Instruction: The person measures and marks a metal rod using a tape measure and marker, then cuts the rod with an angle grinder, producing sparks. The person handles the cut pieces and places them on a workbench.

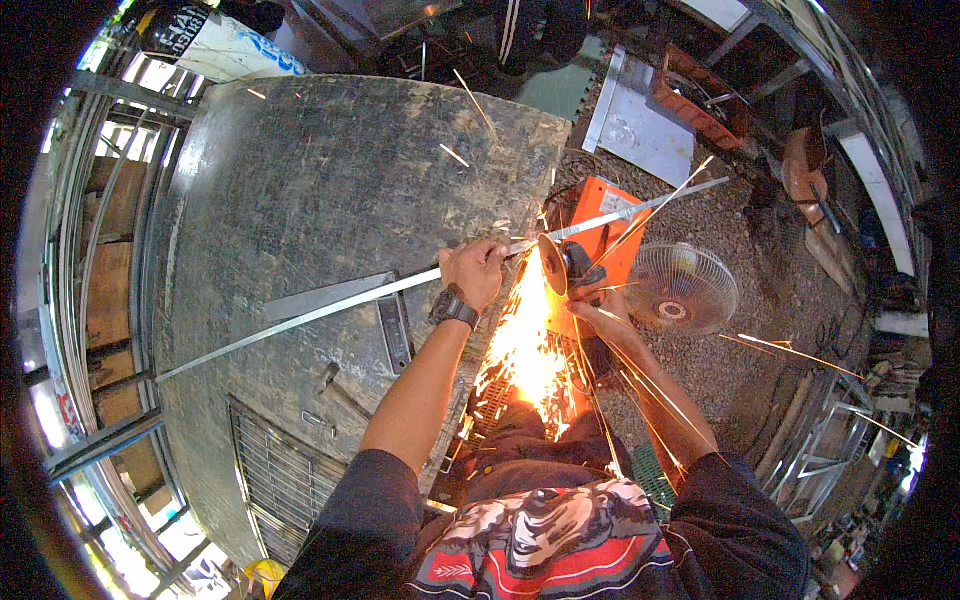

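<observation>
My left hand (pixel 475 272), a watch at its wrist, is closed round a long thin metal bar (pixel 330 315) and holds it down near the table's right edge. The bar runs slantwise across the table and sticks out past the edge at the far right. My right hand (pixel 603 312) grips an angle grinder (pixel 580 265). Its cutting disc (pixel 552 265) meets the bar just right of my left hand. Bright sparks (pixel 540 370) pour from there toward my lap and partly hide the table edge. Under the bar lies a metal try square (pixel 393 325).
A hammer (pixel 340 390) and a metal grille (pixel 280 480) lie on the worn table (pixel 330 170). Right of it stand an orange box (pixel 610 215) and a fan (pixel 685 290) on gravel. Farther back are a pale metal panel (pixel 640 125), an orange crate (pixel 700 100) and a person's legs (pixel 540 35).
</observation>
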The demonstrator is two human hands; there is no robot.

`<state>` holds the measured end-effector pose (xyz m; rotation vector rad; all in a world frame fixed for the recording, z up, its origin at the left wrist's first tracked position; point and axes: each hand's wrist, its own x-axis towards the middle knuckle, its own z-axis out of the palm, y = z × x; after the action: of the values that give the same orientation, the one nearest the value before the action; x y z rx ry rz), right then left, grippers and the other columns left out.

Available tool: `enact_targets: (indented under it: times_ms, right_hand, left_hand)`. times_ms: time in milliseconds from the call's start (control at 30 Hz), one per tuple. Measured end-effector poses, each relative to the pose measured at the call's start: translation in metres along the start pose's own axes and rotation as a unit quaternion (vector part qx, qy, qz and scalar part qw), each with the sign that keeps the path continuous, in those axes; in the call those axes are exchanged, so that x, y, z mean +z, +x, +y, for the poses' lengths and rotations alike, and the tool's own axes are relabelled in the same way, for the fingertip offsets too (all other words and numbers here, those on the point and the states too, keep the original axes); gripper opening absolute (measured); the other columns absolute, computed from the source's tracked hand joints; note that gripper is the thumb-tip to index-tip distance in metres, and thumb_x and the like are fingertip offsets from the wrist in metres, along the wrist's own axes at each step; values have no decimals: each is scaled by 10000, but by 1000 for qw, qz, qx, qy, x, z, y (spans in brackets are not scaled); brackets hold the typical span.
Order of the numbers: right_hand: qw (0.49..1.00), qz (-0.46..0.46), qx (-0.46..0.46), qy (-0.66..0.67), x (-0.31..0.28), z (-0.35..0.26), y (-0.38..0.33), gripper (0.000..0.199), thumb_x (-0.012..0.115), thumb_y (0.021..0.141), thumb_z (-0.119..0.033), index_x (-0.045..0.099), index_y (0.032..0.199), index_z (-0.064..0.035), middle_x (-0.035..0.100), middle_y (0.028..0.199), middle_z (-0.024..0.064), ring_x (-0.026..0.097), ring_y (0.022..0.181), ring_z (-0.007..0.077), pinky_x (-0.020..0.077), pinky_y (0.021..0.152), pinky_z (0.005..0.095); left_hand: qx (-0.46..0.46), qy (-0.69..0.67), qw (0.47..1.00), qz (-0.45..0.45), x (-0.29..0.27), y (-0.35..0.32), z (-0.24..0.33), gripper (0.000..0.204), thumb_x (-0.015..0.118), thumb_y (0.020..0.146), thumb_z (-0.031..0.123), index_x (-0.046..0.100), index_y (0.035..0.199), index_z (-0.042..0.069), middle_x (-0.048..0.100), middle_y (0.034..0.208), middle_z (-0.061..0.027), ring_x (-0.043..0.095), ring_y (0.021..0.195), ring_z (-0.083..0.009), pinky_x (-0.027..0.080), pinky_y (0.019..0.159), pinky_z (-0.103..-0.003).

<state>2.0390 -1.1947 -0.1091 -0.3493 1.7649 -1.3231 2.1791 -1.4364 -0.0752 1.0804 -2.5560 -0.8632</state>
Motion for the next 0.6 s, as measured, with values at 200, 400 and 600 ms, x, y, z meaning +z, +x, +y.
enact_targets:
  times_ms: [200,400,600]
  right_hand:
    - [999,12,-31,10,5,-21,-8,385,857,778,-212,626,1002,-1,688,905,76,634,741,128,524,654,284]
    - [999,-1,-25,-33,0,-7,4,403,846,784,-181,611,1056,1,692,963,96,650,813,150,536,738,298]
    - [1000,20,14,-18,2,-7,-3,359,838,795,-191,618,1023,-22,683,880,61,634,754,122,519,636,288]
  left_hand:
    - [-13,-9,1000,-11,-1,-1,-4,285,654,888,407,765,841,149,716,760,-84,636,737,-292,353,817,-437]
    - [-15,-1,1000,-27,-4,1,3,251,653,897,385,769,880,164,716,763,-78,636,765,-280,351,818,-449]
    - [-31,-25,999,-33,-9,1,10,263,623,913,377,770,909,159,736,827,-72,651,797,-276,353,842,-453]
